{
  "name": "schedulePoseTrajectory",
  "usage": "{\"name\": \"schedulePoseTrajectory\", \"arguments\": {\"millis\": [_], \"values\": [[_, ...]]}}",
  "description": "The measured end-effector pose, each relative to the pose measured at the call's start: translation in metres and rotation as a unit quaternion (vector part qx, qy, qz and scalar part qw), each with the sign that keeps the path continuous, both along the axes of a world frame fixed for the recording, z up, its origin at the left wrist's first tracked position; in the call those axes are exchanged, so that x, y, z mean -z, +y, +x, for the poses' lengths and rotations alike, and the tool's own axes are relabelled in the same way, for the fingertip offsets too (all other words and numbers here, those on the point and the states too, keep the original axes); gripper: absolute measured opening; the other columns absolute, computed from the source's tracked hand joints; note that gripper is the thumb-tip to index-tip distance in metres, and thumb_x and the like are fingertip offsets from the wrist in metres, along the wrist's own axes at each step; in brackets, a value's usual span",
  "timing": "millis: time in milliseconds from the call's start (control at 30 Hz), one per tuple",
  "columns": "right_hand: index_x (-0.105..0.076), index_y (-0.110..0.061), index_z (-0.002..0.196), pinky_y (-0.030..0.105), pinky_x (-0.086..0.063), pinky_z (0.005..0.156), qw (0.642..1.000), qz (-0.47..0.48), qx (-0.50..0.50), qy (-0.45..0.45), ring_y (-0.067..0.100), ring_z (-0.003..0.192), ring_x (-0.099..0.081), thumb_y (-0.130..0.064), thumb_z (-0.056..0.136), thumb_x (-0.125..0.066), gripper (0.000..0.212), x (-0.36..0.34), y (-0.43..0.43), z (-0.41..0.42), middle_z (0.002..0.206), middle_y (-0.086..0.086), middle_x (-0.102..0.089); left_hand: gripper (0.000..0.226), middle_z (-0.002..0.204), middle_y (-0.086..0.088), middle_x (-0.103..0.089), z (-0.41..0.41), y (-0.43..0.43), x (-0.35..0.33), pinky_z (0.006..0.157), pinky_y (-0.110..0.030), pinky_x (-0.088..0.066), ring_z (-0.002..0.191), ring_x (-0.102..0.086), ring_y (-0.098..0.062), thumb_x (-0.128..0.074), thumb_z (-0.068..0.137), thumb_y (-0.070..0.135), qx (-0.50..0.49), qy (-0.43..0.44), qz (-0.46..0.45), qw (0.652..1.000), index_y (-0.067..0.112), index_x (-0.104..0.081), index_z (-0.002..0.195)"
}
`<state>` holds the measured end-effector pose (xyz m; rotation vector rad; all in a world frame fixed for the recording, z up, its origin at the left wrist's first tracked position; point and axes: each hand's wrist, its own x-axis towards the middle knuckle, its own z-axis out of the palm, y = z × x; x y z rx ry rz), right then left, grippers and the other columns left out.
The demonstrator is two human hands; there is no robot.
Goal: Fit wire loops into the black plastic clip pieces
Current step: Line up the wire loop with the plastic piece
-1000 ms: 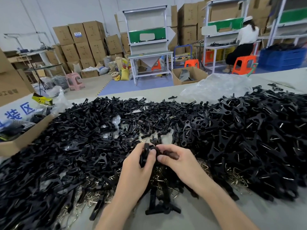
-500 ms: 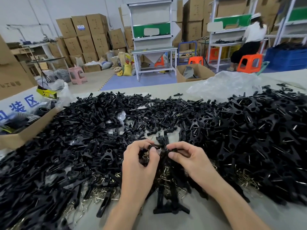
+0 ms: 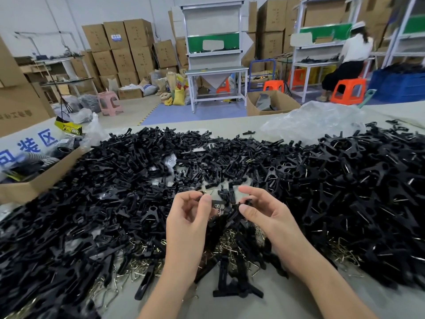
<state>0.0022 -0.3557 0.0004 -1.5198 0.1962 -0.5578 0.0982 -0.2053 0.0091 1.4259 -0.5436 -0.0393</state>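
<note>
Black plastic on every side; what does the left hand [image 3: 187,226] have?

Thumb and forefinger pinch a short black bar [image 3: 218,201], raised over the table [image 3: 287,300]; a glint of wire shows by the fingertips, too blurred to tell whether it is in the grip; the other fingers curl in loosely.

And the right hand [image 3: 273,219]?

It pinches a clip [image 3: 236,211] between thumb and forefinger, just right of the bar; the clip hangs down and leftward from the pinch; I cannot tell whether bar and clip touch; the hands are near each other but apart.

Where are the loops [image 3: 226,241]?

Brass-coloured, in a tangle on the table right under the hands; more lie out to the left and right of the forearms, at the edges of the black parts.

And the loose black parts?

One pile [image 3: 92,192] spreads left of the left hand; a heap [image 3: 356,185] lies right of the right hand; the two meet beyond the fingertips.

Anything else close by?

A black stand [image 3: 230,288] sits upright between the forearms, nearer the person than the hands; a box [image 3: 39,184] lies far left; a clear bag [image 3: 310,122] lies beyond the right hand, past the heap.
</note>
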Motion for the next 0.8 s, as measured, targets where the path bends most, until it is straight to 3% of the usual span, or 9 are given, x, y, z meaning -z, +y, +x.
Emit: {"name": "schedulePoseTrajectory", "arguments": {"millis": [200,400,500,633,700,800], "values": [[-0.07,-0.04,0.119,0.013,-0.051,0.089,1.0,0.007,-0.008,0.001,0.008,0.1,-0.065,-0.026,0.088,-0.075,0.035,-0.001,0.001,0.0,0.107,-0.005,-0.07,0.006,0.079,-0.001,-0.071,-0.002,0.0,-0.003,0.076,-0.022,-0.056,0.079,-0.071,-0.019,-0.065,0.094,0.033,0.026,0.016,-0.017,0.999,0.034,-0.063,0.089],[-0.072,-0.04,0.117,0.022,-0.053,0.093,1.0,0.022,-0.011,0.002,0.01,0.1,-0.066,-0.035,0.08,-0.076,0.038,-0.004,0.005,-0.002,0.104,-0.007,-0.072,0.014,0.083,-0.003,-0.073,-0.011,-0.001,-0.002,0.076,-0.024,-0.056,0.081,-0.07,-0.021,-0.065,0.086,0.047,0.056,0.006,0.005,0.998,0.033,-0.063,0.086],[-0.073,-0.041,0.116,0.021,-0.054,0.089,1.0,0.011,-0.003,0.008,0.016,0.101,-0.067,-0.037,0.082,-0.074,0.035,-0.005,0.006,0.0,0.107,-0.003,-0.073,0.008,0.083,-0.001,-0.072,-0.011,-0.002,-0.002,0.074,-0.021,-0.056,0.079,-0.07,-0.015,-0.063,0.091,0.042,0.055,0.022,-0.005,0.998,0.036,-0.068,0.092],[-0.073,-0.043,0.116,0.024,-0.056,0.081,1.0,0.011,-0.009,0.009,0.015,0.093,-0.065,-0.032,0.086,-0.069,0.032,-0.005,0.007,0.001,0.109,-0.002,-0.076,0.02,0.07,0.009,-0.065,-0.008,-0.001,-0.001,0.064,-0.017,-0.049,0.066,-0.06,-0.006,-0.054,0.096,0.046,0.023,0.009,0.022,0.999,0.037,-0.071,0.091],[-0.074,-0.041,0.114,0.032,-0.053,0.09,1.0,0.023,-0.011,0.006,0.015,0.099,-0.066,-0.03,0.087,-0.068,0.029,-0.004,0.006,0.001,0.109,-0.002,-0.076,0.026,0.065,0.011,-0.061,-0.008,0.0,-0.001,0.057,-0.014,-0.045,0.061,-0.056,-0.004,-0.053,0.093,0.051,0.013,0.01,0.024,1.0,0.034,-0.071,0.087],[-0.075,-0.033,0.109,0.037,-0.048,0.104,0.998,0.064,-0.011,-0.007,0.016,0.11,-0.069,-0.03,0.085,-0.069,0.025,-0.001,0.004,0.002,0.108,0.004,-0.077,0.024,0.065,0.01,-0.061,-0.009,-0.001,-0.003,0.059,-0.013,-0.046,0.063,-0.057,-0.004,-0.056,0.09,0.053,0.019,0.011,0.028,0.999,0.033,-0.07,0.087]]}}
